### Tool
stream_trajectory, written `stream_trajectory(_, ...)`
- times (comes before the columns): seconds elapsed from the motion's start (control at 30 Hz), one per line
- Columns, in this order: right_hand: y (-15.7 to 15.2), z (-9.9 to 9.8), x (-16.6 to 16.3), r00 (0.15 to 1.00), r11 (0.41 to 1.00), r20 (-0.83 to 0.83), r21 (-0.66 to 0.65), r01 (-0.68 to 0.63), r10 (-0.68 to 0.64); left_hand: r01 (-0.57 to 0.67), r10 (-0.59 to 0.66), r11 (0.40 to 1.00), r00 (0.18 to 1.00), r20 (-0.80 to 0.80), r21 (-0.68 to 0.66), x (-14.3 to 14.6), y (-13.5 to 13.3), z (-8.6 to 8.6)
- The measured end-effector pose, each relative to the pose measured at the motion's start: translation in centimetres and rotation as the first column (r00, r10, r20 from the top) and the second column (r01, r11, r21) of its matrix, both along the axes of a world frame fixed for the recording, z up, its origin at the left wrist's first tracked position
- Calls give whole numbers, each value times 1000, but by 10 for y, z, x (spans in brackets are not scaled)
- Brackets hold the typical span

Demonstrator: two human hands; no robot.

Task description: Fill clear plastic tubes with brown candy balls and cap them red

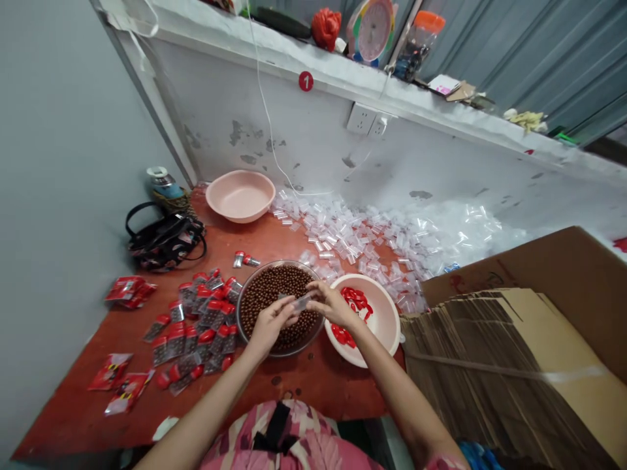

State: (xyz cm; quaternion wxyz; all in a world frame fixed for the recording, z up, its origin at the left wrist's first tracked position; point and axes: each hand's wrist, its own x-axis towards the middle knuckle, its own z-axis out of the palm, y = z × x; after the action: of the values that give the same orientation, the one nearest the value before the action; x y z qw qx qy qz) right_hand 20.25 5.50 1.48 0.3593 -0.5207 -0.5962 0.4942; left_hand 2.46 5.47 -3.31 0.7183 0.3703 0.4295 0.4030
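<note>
Over a round bowl (238, 320) full of small brown balls, both my hands hold one small clear plastic container (302, 302). My left hand (273, 321) has its fingers closed on the near left end. At the other end, my right hand (329, 303) pinches it between thumb and fingers. Whether anything is inside the container is too small to tell. Right of the balls stands a pale pink basin (389, 320) with red caps (356, 301) in it. To the left lies a pile of filled clear containers with red caps (215, 316).
Many clear containers (337, 228) lie heaped along the wall. An oval pink basin (240, 196) and a black handbag (166, 241) stand at the back left. Red packets (110, 372) lie at the left edge. Stacked flat cardboard (470, 365) fills the right side.
</note>
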Motion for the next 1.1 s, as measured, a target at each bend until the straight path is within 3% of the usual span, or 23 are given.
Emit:
stream_trajectory(0.1,-5,-14,-17,973,981,-125,-19,193,-194,-89,89,996,996,8,-2,4,-8,5)
stream_trajectory(0.17,-9,-21,-31,921,942,-200,-86,324,-335,-153,171,976,979,-115,153,2,-9,4)
stream_trajectory(0.3,-15,-33,-63,779,872,-394,-261,415,-489,-49,304,832,874,-380,553,-4,-11,-8)
stream_trajectory(0.4,-17,-49,-80,685,826,-472,-412,385,-555,48,343,745,828,-444,665,-8,-13,-27)
stream_trajectory(0.43,-16,-56,-82,693,819,-465,-460,342,-551,79,341,733,817,-466,676,-9,-13,-34)
stream_trajectory(0.5,-10,-71,-79,788,830,-382,-487,273,-483,158,318,715,794,-518,681,-14,-12,-46)
stream_trajectory(0.57,3,-84,-67,932,894,-138,-359,269,-335,248,284,699,764,-579,671,-23,-12,-55)
stream_trajectory(0.6,11,-90,-59,965,934,70,-244,263,-253,284,265,698,751,-605,658,-28,-11,-59)
stream_trajectory(0.63,22,-95,-51,931,968,320,-118,222,-175,307,242,708,740,-627,636,-35,-11,-62)
stream_trajectory(0.7,44,-104,-38,685,997,725,44,62,-74,324,181,758,730,-659,566,-50,-12,-65)
stream_trajectory(0.77,66,-115,-36,477,996,878,64,-59,-29,313,122,817,727,-676,484,-65,-14,-68)
stream_trajectory(0.8,75,-121,-39,445,994,895,55,-92,-8,303,100,843,723,-684,444,-72,-14,-68)
stream_trajectory(0.97,99,-146,-64,512,978,853,7,-207,102,224,61,926,705,-706,304,-87,-18,-69)
stream_trajectory(1.07,95,-147,-60,566,975,816,12,-222,118,185,36,951,731,-681,248,-86,-19,-70)
stream_trajectory(1.1,91,-145,-56,621,977,775,24,-213,116,166,29,959,747,-664,229,-85,-18,-71)
